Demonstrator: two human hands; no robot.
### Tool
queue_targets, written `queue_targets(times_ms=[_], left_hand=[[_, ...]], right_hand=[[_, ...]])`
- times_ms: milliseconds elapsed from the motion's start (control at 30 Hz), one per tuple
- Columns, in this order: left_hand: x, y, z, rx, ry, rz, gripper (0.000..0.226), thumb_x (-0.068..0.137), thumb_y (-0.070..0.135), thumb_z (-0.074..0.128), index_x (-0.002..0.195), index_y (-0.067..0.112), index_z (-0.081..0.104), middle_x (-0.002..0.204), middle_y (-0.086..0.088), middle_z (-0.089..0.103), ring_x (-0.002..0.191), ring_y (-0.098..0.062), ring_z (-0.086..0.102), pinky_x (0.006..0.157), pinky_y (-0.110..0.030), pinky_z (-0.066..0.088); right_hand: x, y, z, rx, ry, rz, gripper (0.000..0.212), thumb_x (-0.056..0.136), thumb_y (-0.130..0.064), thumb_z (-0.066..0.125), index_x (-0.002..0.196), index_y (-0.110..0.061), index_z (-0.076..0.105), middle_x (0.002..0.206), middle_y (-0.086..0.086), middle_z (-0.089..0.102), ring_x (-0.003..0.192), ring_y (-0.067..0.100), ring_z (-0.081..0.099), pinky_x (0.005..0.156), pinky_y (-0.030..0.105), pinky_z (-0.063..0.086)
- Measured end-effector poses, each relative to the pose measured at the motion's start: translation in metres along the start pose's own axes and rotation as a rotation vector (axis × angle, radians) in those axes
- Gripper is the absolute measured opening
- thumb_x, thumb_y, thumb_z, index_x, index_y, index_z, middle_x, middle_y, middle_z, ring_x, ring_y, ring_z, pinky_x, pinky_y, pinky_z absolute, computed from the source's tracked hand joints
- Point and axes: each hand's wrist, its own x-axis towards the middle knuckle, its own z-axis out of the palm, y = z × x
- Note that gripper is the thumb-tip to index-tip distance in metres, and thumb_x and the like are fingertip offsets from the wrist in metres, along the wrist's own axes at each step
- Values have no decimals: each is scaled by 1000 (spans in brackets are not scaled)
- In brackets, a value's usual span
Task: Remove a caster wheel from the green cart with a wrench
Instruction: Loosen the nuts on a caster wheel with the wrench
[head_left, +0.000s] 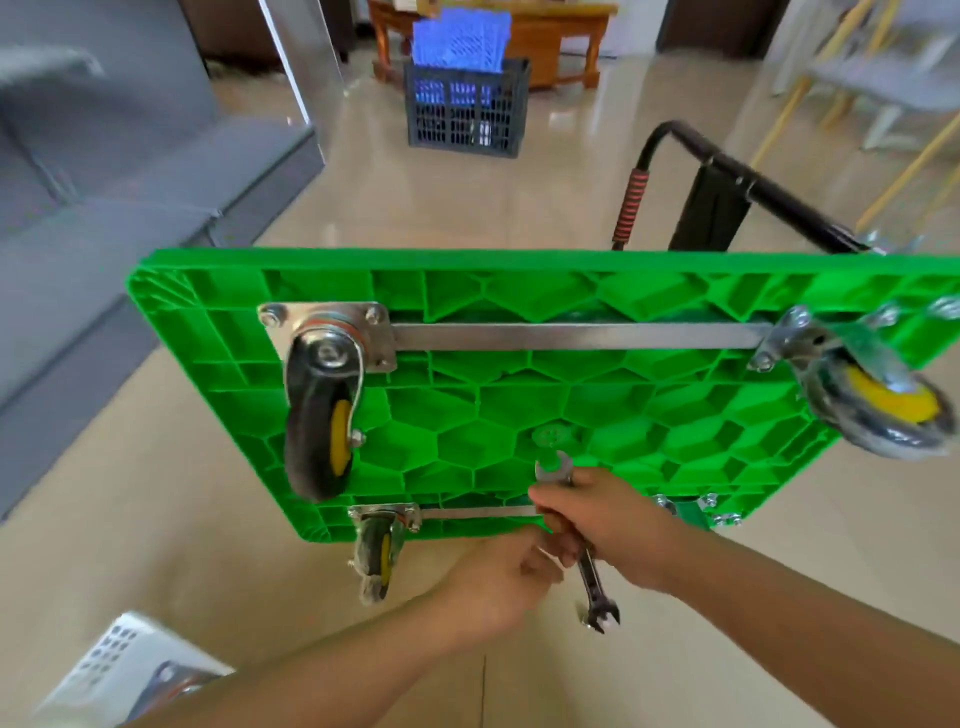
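Observation:
The green cart (519, 395) lies upside down on the floor, its ribbed underside up. Caster wheels show at the far left (319, 410), the far right (878, 400) and the near left (376, 556). At the near right corner only a bare bracket with bolts (698, 512) is visible. My right hand (597, 519) grips a double-ended steel wrench (595, 587) by its middle, over the cart's near edge. My left hand (501, 582) is just left of it, fingers curled toward the wrench shaft; whether they touch it is unclear.
The cart's black folding handle (753, 187) sticks out at the far right. A dark crate (467, 109) stands further off, a grey sofa (104, 197) is at the left, chair legs at the right. A white perforated basket (119, 670) sits near my left arm.

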Motion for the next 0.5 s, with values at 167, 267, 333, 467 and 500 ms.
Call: queue_targets(times_ms=[167, 267, 333, 467, 500], left_hand=[[-73, 52, -56, -486, 58, 79, 17, 78, 18, 70, 95, 15, 65, 92, -1, 73, 91, -15, 66, 99, -42, 53], [-107, 72, -93, -572, 38, 136, 20, 90, 19, 63, 105, 7, 68, 97, -12, 76, 97, -28, 67, 102, -53, 48], [-127, 79, -119, -599, 51, 168, 25, 94, 28, 63, 108, 7, 67, 90, -15, 74, 90, -33, 63, 91, -53, 46], [-151, 73, -154, -660, 86, 169, 34, 99, 33, 59, 111, 2, 57, 68, -5, 57, 64, -22, 59, 72, -35, 47], [-154, 67, -160, -649, 102, 167, 34, 99, 34, 59, 111, 2, 57, 66, -3, 51, 61, -20, 55, 68, -33, 46]], right_hand=[[-50, -106, 35, 75, -170, -174, 25, 102, -22, 56, 81, -8, 58, 62, 4, 50, 53, 18, 47, 57, 29, 48], [-64, -151, 63, 110, -243, -241, 25, 102, -24, 56, 84, -7, 61, 65, 6, 53, 57, 20, 53, 65, 34, 49], [-68, -175, 84, 98, -268, -276, 25, 103, -23, 54, 87, -7, 63, 66, 6, 57, 59, 19, 57, 64, 33, 49], [-66, -201, 115, 110, -300, -314, 23, 103, -22, 54, 100, -1, 64, 76, 9, 65, 65, 20, 65, 53, 29, 46], [-62, -204, 119, 113, -298, -324, 23, 102, -21, 55, 103, 0, 64, 81, 11, 66, 69, 20, 67, 54, 30, 49]])
